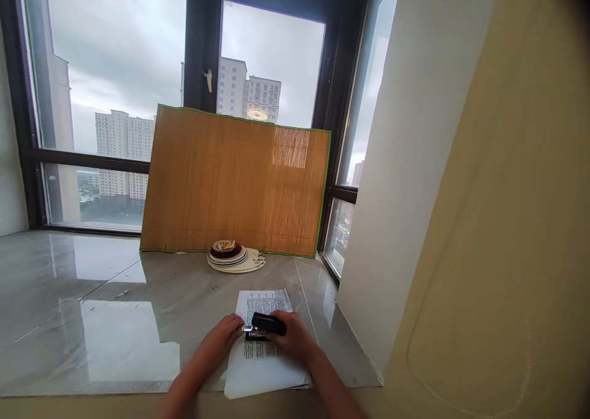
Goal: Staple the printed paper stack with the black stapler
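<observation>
A black stapler (263,325) is over a sheaf of printed paper (265,373) on the glossy stone sill. My right hand (292,336) is wrapped round its right end. From the stapler's left end juts a silver metal part (247,328), and the fingers of my left hand (225,333) are closed at its tip. Exactly how those fingertips grip is too small to make out. Lines of print show above and below the stapler, while the lower part of the sheet is blank.
Behind the paper, a stack of plates and round mats (237,258) lies on the sill (184,296). A bamboo mat with green edging (221,179) leans upright against the dark-framed window. A white wall (391,161) bounds the right side. The sill's front edge runs beneath my forearms.
</observation>
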Tool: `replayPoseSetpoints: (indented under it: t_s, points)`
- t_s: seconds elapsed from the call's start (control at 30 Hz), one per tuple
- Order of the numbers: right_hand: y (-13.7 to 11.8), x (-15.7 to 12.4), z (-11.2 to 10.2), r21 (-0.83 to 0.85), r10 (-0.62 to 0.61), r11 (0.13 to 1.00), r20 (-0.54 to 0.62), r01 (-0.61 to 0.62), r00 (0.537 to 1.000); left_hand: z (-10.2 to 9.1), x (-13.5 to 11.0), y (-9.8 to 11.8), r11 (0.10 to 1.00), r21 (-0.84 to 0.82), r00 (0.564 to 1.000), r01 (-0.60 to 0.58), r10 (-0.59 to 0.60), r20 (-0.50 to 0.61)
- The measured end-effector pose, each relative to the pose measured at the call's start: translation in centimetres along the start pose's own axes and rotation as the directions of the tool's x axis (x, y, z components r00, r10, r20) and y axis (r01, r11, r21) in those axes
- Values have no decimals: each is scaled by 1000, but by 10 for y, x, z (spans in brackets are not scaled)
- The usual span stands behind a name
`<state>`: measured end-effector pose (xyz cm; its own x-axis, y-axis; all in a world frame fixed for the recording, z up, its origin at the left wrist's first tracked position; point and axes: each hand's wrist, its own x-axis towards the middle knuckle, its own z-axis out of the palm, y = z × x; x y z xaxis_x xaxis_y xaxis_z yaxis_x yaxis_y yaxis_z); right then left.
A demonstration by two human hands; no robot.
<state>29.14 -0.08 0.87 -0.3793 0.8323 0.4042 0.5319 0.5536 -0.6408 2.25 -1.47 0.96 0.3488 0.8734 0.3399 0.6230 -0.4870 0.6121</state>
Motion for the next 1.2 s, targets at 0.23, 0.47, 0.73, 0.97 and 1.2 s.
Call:
replayPoseSetpoints:
  t_s: [0.23, 0.47, 0.73, 0.97, 1.2]
  points:
    - [6, -2, 0, 19, 33, 999, -35, -33, 999, -4, 0, -10, 995, 45, 985, 85, -77, -152]
    - [-5, 0, -7, 62, -43, 997, -57, 47, 997, -9, -1, -6, 991, -65, 982, 116, -125, -139]
    - [-4, 4, 0, 202, -214, 961, 115, 188, 970, -4, 1, 3, 999, -19, 999, -36, 35, -34]
    - [-7, 3, -1, 157, -145, 979, 66, 133, 987, -2, -2, -1, 998, 7, 998, -59, 59, -21]
    - [3, 7, 2, 34, -199, 978, -110, 204, 974, -2, 0, -5, 984, -178, 995, 2, -20, -99]
